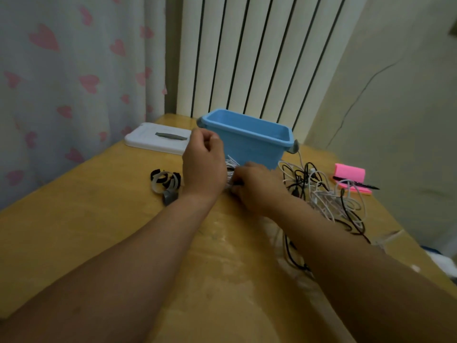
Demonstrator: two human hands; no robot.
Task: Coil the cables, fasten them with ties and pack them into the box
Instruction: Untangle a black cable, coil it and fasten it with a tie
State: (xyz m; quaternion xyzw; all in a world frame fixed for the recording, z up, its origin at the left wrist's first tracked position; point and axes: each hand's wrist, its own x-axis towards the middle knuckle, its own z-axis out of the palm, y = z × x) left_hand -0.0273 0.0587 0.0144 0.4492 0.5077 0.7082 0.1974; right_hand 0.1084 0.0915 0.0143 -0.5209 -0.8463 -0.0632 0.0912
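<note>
A blue plastic box (249, 142) stands open at the back of the wooden table (99, 219). Just in front of it, a white coiled cable (231, 167) sits between my two hands. My left hand (202, 164) has its fingers curled around the coil's left side. My right hand (254, 189) pinches the coil from the right, with something dark at the fingertips. A tangle of white and black cables (329, 196) lies to the right. Several black, white and grey ties (164, 181) lie to the left.
The box's white lid (158, 139) with a grey handle lies at the back left. A pink notepad (350, 174) with a black pen (356, 185) sits at the right. A radiator and a heart-patterned curtain stand behind the table.
</note>
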